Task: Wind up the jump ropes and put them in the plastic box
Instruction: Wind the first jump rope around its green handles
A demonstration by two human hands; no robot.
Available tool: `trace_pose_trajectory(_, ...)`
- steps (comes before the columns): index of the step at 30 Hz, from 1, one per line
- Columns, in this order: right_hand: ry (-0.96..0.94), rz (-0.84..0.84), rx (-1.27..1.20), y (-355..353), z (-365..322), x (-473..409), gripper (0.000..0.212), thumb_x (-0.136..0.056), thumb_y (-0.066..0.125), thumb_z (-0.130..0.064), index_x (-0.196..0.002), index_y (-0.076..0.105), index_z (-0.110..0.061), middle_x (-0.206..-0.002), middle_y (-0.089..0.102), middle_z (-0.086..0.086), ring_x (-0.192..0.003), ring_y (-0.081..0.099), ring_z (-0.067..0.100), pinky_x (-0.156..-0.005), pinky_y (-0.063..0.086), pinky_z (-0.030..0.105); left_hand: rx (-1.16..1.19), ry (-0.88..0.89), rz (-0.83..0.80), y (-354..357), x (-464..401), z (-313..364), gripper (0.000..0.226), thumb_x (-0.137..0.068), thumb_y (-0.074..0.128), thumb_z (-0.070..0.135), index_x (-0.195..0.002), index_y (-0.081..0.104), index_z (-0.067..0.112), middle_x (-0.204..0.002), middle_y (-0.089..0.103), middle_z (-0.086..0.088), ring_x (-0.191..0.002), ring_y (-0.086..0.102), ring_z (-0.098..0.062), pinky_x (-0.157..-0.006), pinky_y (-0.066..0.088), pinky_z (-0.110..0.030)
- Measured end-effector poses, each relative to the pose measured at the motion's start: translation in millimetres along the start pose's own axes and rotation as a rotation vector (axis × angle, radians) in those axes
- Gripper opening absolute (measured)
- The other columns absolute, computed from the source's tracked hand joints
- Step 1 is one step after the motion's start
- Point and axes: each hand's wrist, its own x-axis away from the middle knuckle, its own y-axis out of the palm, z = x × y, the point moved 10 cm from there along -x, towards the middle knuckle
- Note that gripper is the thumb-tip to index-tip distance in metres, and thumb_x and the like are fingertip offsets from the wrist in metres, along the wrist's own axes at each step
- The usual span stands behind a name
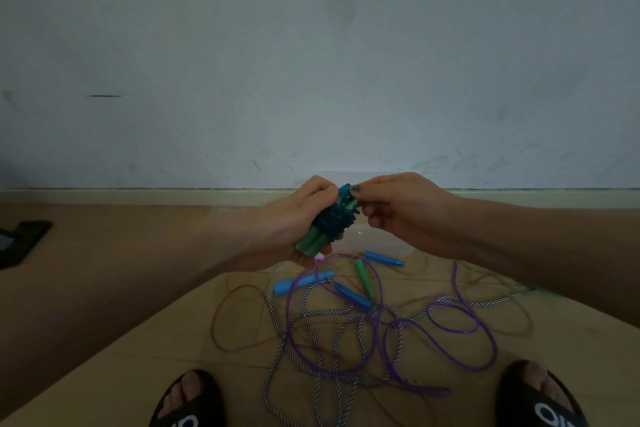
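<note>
Left hand (294, 222) grips the wound green-handled rope (332, 222); right hand (398, 208) pinches its springy, slippery tail above the floor tangle (346, 333) — clamp the coils.

Tan floor (145, 350) — loose jump ropes (346, 333), black slippers (188, 402).

The blue handles (304, 281) and green handle (363, 273) look like smooth matt plastic. The purple rope (381, 291) is glossy, translucent plastic cord, while the striped rope (313, 333) looks like braided cloth cord. The floor (173, 357) shows smooth, faintly shiny tiles. The wall (311, 45) is matt and scuffed. The slippers (554, 402) look like matt rubber.
</note>
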Motion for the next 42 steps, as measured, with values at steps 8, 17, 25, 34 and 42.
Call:
trace_pose_trajectory(8, 0.012, 0.001, -0.086, 2.5, 5.1, 0.9, 0.017, -0.09, 0.063, -0.002, -0.101, 0.067, 0.011, -0.068, 0.06, 0.008, -0.063, 0.058, 0.011, -0.059, 0.05, 0.022, -0.044, 0.004, 0.028, -1.7, 2.1, 1.4, 0.033, -0.105, 0.03, 0.043, -0.118, 0.044, 0.016, -0.095, 0.058, -0.011, -0.076, 0.055, -0.021, -0.059, 0.046, -0.028)
trace_pose_trajectory(17, 0.059, -0.044, -0.097, 2.2, 9.2, 2.9, 0.013, -0.093, 0.06, -0.007, -0.105, 0.055, -0.006, -0.084, 0.059, 0.011, -0.066, 0.057, 0.014, -0.063, 0.049, 0.027, -0.048, -0.007, 0.005, 3.2, -0.5, -2.2, 0.031, -0.103, 0.033, 0.049, -0.114, 0.047, 0.024, -0.099, 0.06, -0.012, -0.079, 0.057, -0.02, -0.066, 0.048, -0.031)
trace_pose_trajectory(25, 0.091, 0.0, -0.097, -1.5, 1.5, 2.5, 0.023, -0.096, 0.055, -0.026, -0.1, 0.062, -0.004, -0.078, 0.059, 0.005, -0.064, 0.053, 0.014, -0.064, 0.044, 0.029, -0.073, -0.018, 0.035, -1.9, -10.8, -3.5, 0.041, -0.1, 0.031, 0.057, -0.12, 0.046, 0.024, -0.115, 0.065, -0.019, -0.085, 0.063, -0.018, -0.071, 0.052, -0.032)
trace_pose_trajectory(34, 0.092, 0.065, -0.055, -6.8, 2.6, 0.0, 0.031, -0.096, 0.055, -0.026, -0.114, 0.065, -0.003, -0.094, 0.065, 0.008, -0.073, 0.058, 0.017, -0.067, 0.048, 0.03, -0.085, -0.055, 0.077, -10.7, -15.4, -11.0, 0.051, -0.098, 0.029, 0.06, -0.122, 0.05, 0.02, -0.112, 0.066, -0.016, -0.082, 0.064, -0.017, -0.072, 0.053, -0.031)
trace_pose_trajectory(42, 0.03, 0.04, 0.015, -4.0, -1.5, -1.5, 0.027, -0.095, 0.056, -0.024, -0.114, 0.067, -0.008, -0.103, 0.066, 0.009, -0.081, 0.06, 0.02, -0.069, 0.047, 0.031, -0.098, -0.044, 0.096, -10.9, -15.9, -10.7, 0.038, -0.099, 0.034, 0.057, -0.117, 0.046, 0.025, -0.107, 0.067, -0.013, -0.081, 0.065, -0.018, -0.072, 0.053, -0.033)
